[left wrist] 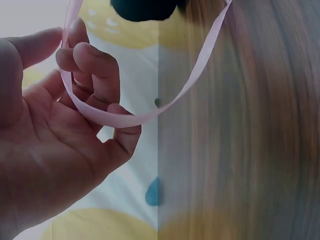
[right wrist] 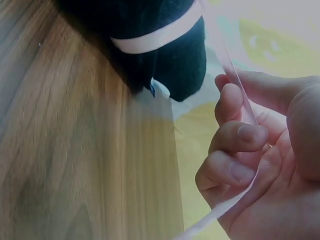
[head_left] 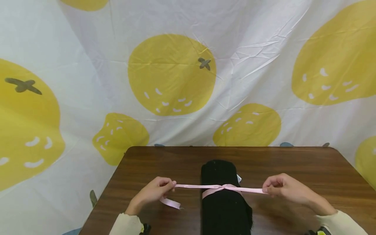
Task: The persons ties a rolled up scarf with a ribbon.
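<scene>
A rolled black cloth [head_left: 218,209] lies lengthwise on the table, with a pink ribbon [head_left: 196,186] wrapped round its middle and crossed in a twist on top. My left hand [head_left: 152,192] pinches one end of the ribbon between thumb and fingers, left of the roll; a loose tail hangs below it. On the other side my right hand [head_left: 289,191] pinches the opposite end. Between the hands the ribbon runs straight and taut. In the right wrist view the ribbon's tail trails across the curled fingers [right wrist: 232,170], and the band circles the black roll [right wrist: 185,65].
The brown wooden table [head_left: 164,163] has its far edge close to a white curtain [head_left: 97,42] printed with yellow lemons. A small white tag [head_left: 239,178] sticks out from the right side of the roll.
</scene>
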`<state>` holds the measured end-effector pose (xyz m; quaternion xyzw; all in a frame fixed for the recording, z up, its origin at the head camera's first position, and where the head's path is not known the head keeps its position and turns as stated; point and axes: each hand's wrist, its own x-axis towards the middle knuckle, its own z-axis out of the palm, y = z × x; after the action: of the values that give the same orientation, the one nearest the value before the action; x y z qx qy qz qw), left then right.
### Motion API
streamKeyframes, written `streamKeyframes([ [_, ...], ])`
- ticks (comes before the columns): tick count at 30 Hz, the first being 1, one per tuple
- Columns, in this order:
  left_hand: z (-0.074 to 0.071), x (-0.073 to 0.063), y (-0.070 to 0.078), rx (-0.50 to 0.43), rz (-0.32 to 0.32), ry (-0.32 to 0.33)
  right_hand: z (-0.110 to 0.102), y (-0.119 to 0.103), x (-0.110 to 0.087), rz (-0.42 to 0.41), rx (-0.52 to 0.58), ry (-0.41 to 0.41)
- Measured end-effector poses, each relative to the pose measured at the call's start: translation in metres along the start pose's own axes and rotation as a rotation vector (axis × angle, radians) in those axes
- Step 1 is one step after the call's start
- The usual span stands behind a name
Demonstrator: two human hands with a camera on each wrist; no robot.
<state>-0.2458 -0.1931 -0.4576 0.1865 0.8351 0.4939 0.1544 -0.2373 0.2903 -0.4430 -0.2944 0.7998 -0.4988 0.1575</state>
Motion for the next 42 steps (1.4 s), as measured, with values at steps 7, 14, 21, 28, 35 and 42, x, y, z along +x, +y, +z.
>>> streamKeyframes([
  [7,-0.011,-0.008,-0.005,0.018,-0.004,0.003,-0.011,0.006,-0.01,0.045,0.036,0.012],
  [14,-0.021,-0.016,-0.013,-0.077,-0.05,-0.004,-0.021,0.017,-0.018,0.064,0.0,0.023],
  [21,-0.029,-0.019,-0.021,0.015,-0.059,0.05,-0.027,0.028,-0.026,0.105,-0.01,0.045],
  [28,-0.032,-0.021,-0.034,-0.007,-0.113,0.062,-0.031,0.039,-0.033,0.109,0.005,0.043],
  [35,-0.034,-0.022,-0.046,-0.033,-0.161,0.053,-0.034,0.051,-0.038,0.097,0.049,0.009],
  [42,-0.039,-0.023,-0.053,0.034,-0.17,0.082,-0.036,0.06,-0.041,0.119,0.051,0.009],
])
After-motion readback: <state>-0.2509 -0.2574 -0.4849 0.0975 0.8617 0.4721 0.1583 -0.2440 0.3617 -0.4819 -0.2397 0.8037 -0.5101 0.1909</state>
